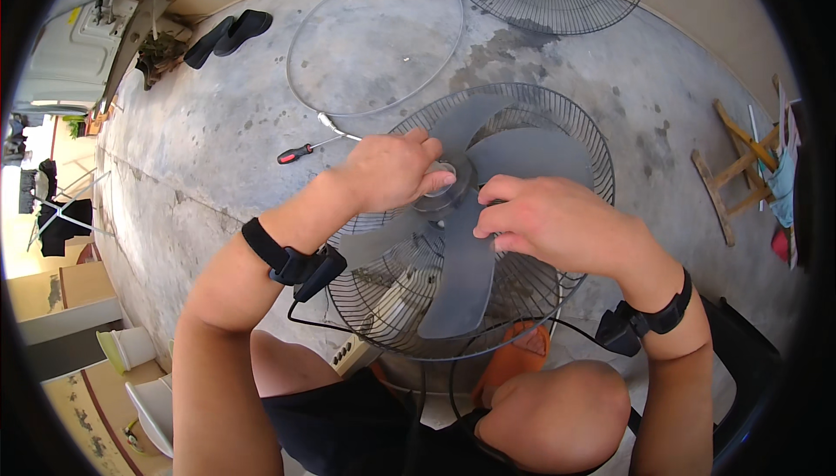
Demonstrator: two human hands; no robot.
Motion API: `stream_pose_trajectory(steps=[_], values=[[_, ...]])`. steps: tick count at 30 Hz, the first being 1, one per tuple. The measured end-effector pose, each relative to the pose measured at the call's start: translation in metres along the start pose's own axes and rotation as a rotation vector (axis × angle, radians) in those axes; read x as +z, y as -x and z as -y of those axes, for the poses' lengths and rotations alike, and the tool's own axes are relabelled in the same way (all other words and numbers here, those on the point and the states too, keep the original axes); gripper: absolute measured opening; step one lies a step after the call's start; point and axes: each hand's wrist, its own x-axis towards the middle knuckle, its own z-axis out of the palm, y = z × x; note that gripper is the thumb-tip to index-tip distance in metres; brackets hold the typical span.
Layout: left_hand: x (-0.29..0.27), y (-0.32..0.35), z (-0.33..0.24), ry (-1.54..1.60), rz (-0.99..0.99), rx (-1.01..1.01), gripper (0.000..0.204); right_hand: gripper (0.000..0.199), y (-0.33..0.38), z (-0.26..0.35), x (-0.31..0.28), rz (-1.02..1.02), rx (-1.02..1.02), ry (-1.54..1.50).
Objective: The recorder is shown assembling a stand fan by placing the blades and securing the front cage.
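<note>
Your left hand (387, 171) has thumb and fingers apart at the hub (463, 182); your right hand (557, 225) curls by a blade (461, 289); whether either grips, I can't tell. The grey, broad-bladed fan (533, 158) faces up in its wire cage (603, 132), that blade pointing lengthwise toward you.

I find the broad grey fan blades (463, 267) exposed, spread within the round dark wire grille (604, 162); their hub (460, 190), partly hidden, sits near the grille's centre.

Between the blades (461, 276) there's room; wire guard (409, 286) blocks beneath.
</note>
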Motion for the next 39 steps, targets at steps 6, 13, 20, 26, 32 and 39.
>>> stream_pose_trajectory(steps=[6, 13, 20, 26, 32, 39], values=[[0.014, -0.011, 0.013, -0.037, 0.074, 0.005, 0.047, 0.008, 0.000, -0.004, 0.003, -0.050, -0.024, -0.002], [0.009, -0.012, -0.003, 0.019, 0.119, -0.314, 0.050, 0.007, -0.007, -0.003, 0.003, -0.035, -0.024, 0.006], [-0.006, -0.022, -0.024, 0.041, 0.289, -0.609, 0.059, 0.009, 0.001, -0.006, 0.004, -0.057, -0.030, -0.021], [0.007, 0.000, 0.004, -0.049, -0.001, -0.054, 0.051, 0.011, -0.001, -0.003, 0.004, -0.045, -0.036, 0.031], [0.022, -0.013, 0.023, -0.051, 0.024, 0.139, 0.042, 0.011, -0.002, -0.006, 0.003, -0.042, -0.046, 0.005], [0.023, -0.013, 0.010, -0.051, -0.018, -0.004, 0.043, 0.011, -0.004, -0.006, 0.002, 0.009, -0.034, -0.027]])
